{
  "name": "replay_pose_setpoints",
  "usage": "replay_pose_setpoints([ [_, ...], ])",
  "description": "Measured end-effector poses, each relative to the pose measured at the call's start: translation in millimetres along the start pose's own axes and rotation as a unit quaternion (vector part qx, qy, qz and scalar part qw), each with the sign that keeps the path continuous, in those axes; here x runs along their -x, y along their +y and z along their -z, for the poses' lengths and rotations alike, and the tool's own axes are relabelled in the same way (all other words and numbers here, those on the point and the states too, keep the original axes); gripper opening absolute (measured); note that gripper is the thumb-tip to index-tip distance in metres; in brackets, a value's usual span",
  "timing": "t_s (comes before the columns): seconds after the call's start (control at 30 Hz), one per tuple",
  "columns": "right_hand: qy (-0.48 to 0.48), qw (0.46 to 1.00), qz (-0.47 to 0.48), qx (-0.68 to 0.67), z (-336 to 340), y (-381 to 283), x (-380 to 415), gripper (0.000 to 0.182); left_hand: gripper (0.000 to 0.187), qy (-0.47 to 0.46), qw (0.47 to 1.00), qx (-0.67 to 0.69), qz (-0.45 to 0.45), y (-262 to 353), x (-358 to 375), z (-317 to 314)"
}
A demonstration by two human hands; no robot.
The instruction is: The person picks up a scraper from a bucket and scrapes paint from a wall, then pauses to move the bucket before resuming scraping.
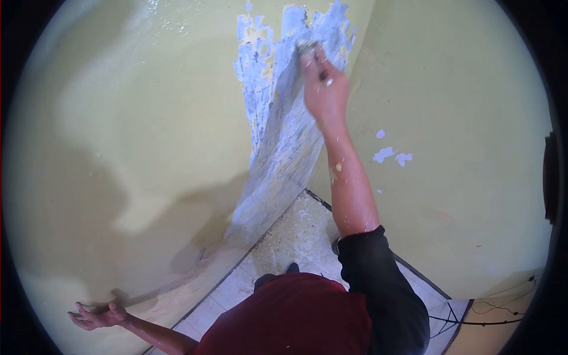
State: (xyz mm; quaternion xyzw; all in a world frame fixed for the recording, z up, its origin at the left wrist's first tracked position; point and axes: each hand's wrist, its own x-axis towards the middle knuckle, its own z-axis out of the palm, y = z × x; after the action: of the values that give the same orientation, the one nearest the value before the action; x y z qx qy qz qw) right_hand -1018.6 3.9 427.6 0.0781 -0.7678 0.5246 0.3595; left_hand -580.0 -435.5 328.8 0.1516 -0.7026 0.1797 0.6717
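My right hand is raised to the wall, its fingers closed around a small scraper crusted with pale flakes. Motion blurs the tool and its handle is mostly hidden. It is at the stripped grey-white patch, where bits of yellow paint remain near the corner. Paint flecks stick to the right hand and forearm. Down at the lower left, my left hand holds nothing; its fingers are spread and bent, close to the yellow-green painted wall.
Paint chips litter the white tiled floor below the corner. The adjoining right wall has a few small bare spots. A thin black stand leg and loose wires are at the lower right.
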Motion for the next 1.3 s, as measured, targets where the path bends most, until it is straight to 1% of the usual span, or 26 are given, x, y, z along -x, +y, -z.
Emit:
replay_pose_setpoints([
  [0.03,-0.001,1.000,-0.001,-0.005,-0.1,-4.0,-16.9,0.057,0.099,-0.002,1.000,0.004,-0.005,-1.5,-0.4,0.6],
  [0.1,0.024,0.998,-0.033,-0.043,5.4,-7.2,-58.8,0.055,0.098,-0.006,1.000,0.010,-0.018,-4.7,-6.1,-1.8],
  [0.13,-0.013,0.995,-0.037,-0.091,15.1,-12.6,-55.0,0.054,0.098,-0.005,1.000,0.006,-0.026,-5.2,-7.8,-2.6],
  [0.17,-0.016,0.996,-0.040,-0.084,17.2,-10.2,-41.1,0.054,0.097,-0.006,1.000,0.001,-0.027,-2.3,-4.8,-0.5],
  [0.23,-0.020,0.999,-0.019,0.019,10.9,-5.7,-14.5,0.054,0.097,0.007,1.000,0.014,-0.015,-2.3,-4.0,-2.3],
  [0.27,-0.011,1.000,0.024,-0.017,6.1,-6.4,-10.2,0.056,0.098,0.022,1.000,0.019,-0.008,-1.7,-3.0,-3.3],
  [0.3,-0.010,0.999,0.029,-0.021,3.5,-8.9,-25.3,0.056,0.098,0.028,0.999,0.016,-0.006,-0.4,-0.5,-4.4],
  [0.37,0.068,0.997,0.025,0.003,5.0,-29.1,-61.7,0.057,0.098,0.029,0.999,0.021,-0.019,0.8,-5.6,-3.8],
  [0.4,0.040,0.999,0.012,-0.025,11.8,-32.4,-69.5,0.059,0.098,0.029,0.999,0.021,-0.025,-1.2,-8.9,-5.5],
  [0.5,0.015,1.000,-0.002,-0.011,6.9,-23.8,-40.8,0.057,0.099,0.017,1.000,0.015,-0.006,0.5,-5.1,-0.8],
  [0.53,0.016,0.999,0.042,-0.021,3.4,-21.9,-25.8,0.056,0.099,0.015,1.000,0.009,-0.002,1.9,-5.2,-1.1],
  [0.6,0.026,0.998,0.044,-0.026,2.0,-27.4,-42.8,0.057,0.100,0.019,1.000,-0.005,0.002,4.1,-4.6,-0.3],
  [0.67,0.034,0.999,0.011,-0.017,10.4,-40.8,-76.5,0.057,0.094,0.008,1.000,0.019,-0.020,6.5,-6.5,-4.0],
  [0.73,0.025,1.000,0.006,-0.005,17.0,-39.5,-80.2,0.057,0.093,0.000,1.000,0.007,-0.029,1.4,-9.7,-3.0],
  [0.8,-0.009,0.999,0.033,0.019,24.4,-38.4,-64.6,0.056,0.092,-0.004,1.000,-0.001,-0.025,0.5,-5.9,0.0],
  [0.83,-0.004,0.999,0.036,0.020,22.7,-37.9,-49.6,0.056,0.096,0.003,1.000,-0.005,-0.013,-0.6,-6.1,0.3],
  [0.87,0.002,0.998,0.065,0.022,16.8,-36.9,-38.1,0.055,0.100,0.013,1.000,-0.011,0.003,2.7,-4.0,-1.5],
  [0.9,0.006,0.996,0.090,0.023,11.9,-36.2,-32.9,0.054,0.100,0.016,1.000,-0.014,0.005,4.6,-2.3,-1.3],
  [0.97,0.020,0.997,0.073,0.029,15.4,-57.1,-53.7,0.057,0.100,0.023,1.000,-0.012,-0.006,6.0,-6.6,-2.3],
  [1.03,-0.014,0.999,0.022,0.023,26.0,-69.6,-62.8,0.056,0.097,0.012,1.000,-0.016,-0.018,3.9,-7.7,-4.1],
  [1.07,-0.060,0.998,0.002,0.028,30.0,-69.6,-62.6,0.048,0.094,0.004,0.999,-0.022,-0.023,1.7,-6.5,-1.7],
  [1.1,-0.062,0.998,0.006,0.029,25.6,-60.7,-54.4,0.048,0.094,0.004,1.000,-0.023,-0.019,0.2,-4.5,-1.3],
  [1.17,0.016,0.990,0.139,-0.015,6.9,-32.4,-27.5,0.047,0.099,0.027,1.000,-0.005,-0.008,-0.6,-2.5,-3.6],
  [1.2,0.022,0.986,0.165,-0.025,-0.5,-34.7,-23.7,0.049,0.099,0.034,0.999,-0.011,-0.002,2.3,1.0,-3.5],
  [1.23,0.021,0.985,0.169,-0.032,-0.9,-44.2,-31.3,0.049,0.099,0.025,1.000,-0.018,0.005,4.4,0.4,-2.0],
  [1.3,0.038,0.993,0.109,-0.025,10.0,-72.8,-60.0,0.049,0.099,0.017,1.000,-0.024,0.005,3.6,-4.0,-4.1],
])
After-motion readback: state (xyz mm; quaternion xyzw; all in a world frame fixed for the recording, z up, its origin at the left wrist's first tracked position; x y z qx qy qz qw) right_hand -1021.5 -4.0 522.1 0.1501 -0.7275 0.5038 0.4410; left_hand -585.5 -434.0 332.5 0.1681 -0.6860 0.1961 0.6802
